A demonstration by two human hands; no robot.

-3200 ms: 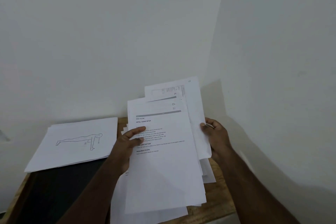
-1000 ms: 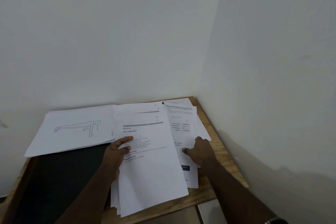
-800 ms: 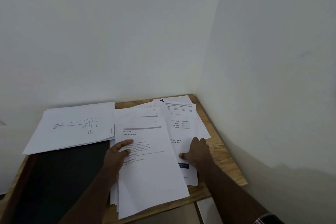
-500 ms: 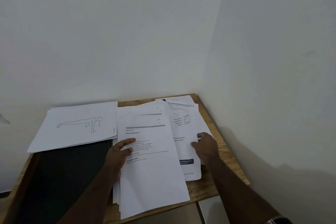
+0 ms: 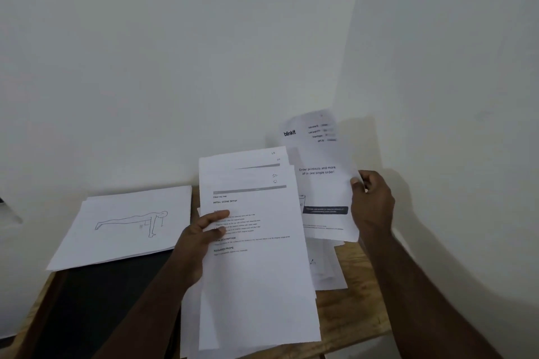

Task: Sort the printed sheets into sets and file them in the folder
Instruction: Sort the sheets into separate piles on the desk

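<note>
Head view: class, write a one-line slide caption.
Left hand grips a fanned text stack while the right hand lifts a blinkit sheet above the wooden table.

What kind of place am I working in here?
Probably a plain home or office corner: a small wooden desk against bare white walls, with printed sheets and a dark folder.

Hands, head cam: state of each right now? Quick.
Left hand: grips the fanned text sheets, thumb on top.
Right hand: pinches the blinkit sheet by its right edge, raised off the table.
</note>
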